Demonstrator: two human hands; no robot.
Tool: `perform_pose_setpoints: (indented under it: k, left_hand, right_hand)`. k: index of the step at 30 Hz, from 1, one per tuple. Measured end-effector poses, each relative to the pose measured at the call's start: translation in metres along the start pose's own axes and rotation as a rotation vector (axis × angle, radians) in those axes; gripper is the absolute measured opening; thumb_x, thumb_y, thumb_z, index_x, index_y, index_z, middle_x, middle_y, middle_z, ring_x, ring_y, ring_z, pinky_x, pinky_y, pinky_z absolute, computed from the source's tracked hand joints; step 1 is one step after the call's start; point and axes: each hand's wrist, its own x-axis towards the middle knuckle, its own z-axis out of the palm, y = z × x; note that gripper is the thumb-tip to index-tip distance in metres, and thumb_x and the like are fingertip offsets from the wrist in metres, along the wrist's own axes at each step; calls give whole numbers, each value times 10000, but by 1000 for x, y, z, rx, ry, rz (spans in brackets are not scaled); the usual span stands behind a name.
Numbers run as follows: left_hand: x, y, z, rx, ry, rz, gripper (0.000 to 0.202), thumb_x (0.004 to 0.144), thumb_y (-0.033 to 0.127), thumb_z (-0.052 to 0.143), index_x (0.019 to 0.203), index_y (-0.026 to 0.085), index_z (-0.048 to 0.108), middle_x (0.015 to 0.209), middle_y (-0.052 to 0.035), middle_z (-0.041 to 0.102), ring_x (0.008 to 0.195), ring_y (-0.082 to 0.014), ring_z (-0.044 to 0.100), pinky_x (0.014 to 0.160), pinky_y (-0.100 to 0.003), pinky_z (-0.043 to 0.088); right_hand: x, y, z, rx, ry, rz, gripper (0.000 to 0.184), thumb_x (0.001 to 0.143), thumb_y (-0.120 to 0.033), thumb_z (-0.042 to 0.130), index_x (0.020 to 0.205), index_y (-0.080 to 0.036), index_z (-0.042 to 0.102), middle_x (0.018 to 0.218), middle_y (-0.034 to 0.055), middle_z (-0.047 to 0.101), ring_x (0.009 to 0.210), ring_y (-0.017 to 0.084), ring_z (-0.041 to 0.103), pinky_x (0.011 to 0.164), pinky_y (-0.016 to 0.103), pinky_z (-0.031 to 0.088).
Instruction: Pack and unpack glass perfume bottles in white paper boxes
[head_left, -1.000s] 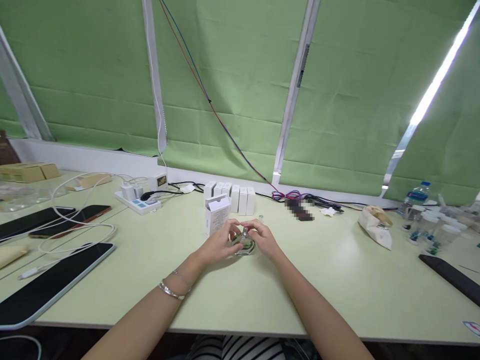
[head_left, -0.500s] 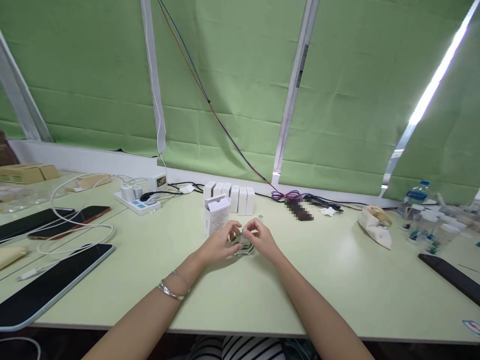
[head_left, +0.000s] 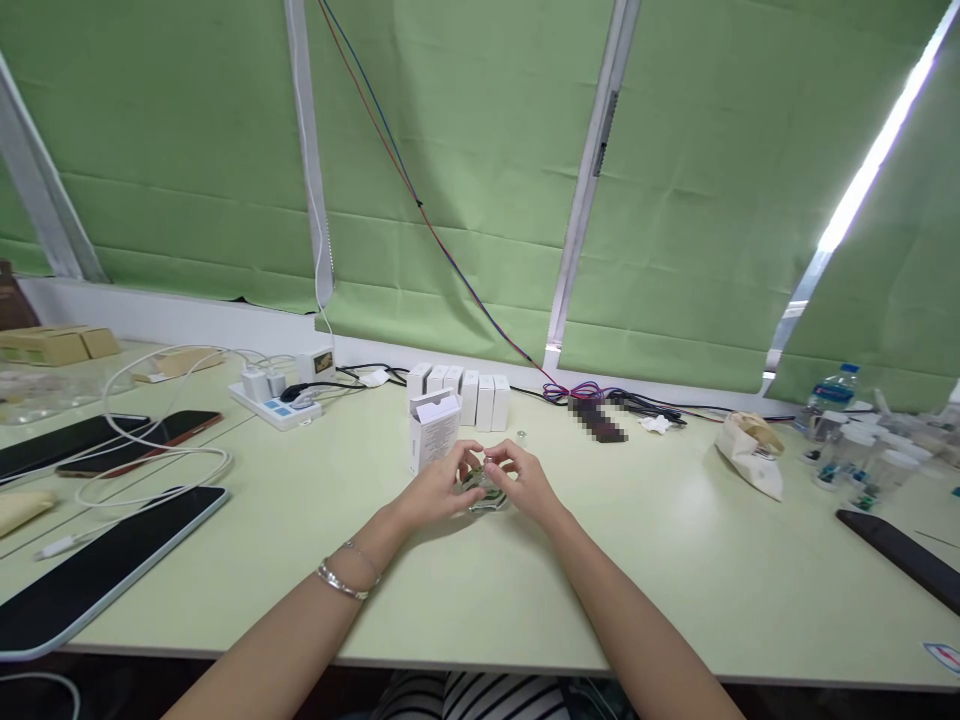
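Observation:
A squat clear glass bottle [head_left: 489, 503] stands on the table between my hands. My left hand [head_left: 442, 482] curves around its left side, thumb in front and fingers behind, steadying it. At the neck, the thumb and forefinger of my right hand [head_left: 525, 482] pinch a small shiny top piece [head_left: 490, 460]. The fingers partly cover the neck and that piece. Just behind my right hand sits a small clear cap-like object [head_left: 521, 437]. An open white box [head_left: 433, 432] with its flap raised stands behind my left hand.
Several closed white boxes [head_left: 484, 402] line up at the back. Left lie a power strip [head_left: 276, 405], white cables and a tablet [head_left: 112, 570]. To the right are a cloth pouch [head_left: 750, 455], clear jars [head_left: 885, 475] and a dark phone-like slab [head_left: 900, 555].
The fingers of my right hand have shifted slightly at the bottle's neck, and the shiny top piece shows more between them. My left hand stays in place.

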Motion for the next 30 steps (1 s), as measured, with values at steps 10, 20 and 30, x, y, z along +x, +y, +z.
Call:
perform_pose_setpoints:
  k: [10,20,30]
  left_hand:
    - [0,6,-2,-36,13,22,389,765,316,550,1120,226,420,931,-25,556,767,-168,506,664,-292,418]
    - [1,5,-4,6,-16,38,360,790,360,529,1109,206,465,941,-36,551,768,-170,498,683,-291,417]
    - [1,5,-3,11,-9,34,364,792,373,524,1113,208,477,907,-30,552,772,-176,505,673,-288,414]
  right_hand:
    - [2,-5,0,6,22,-33,165,832,-343,491,858,-213,588,857,26,633,814,168,595,726,303,483]
    - [3,-4,-1,48,31,-24,135,801,-330,538,789,-200,573,784,20,639,757,163,608,696,296,497]
    - [3,-4,-1,75,52,-1,124,768,-317,572,761,-195,590,794,27,647,767,169,613,696,300,506]
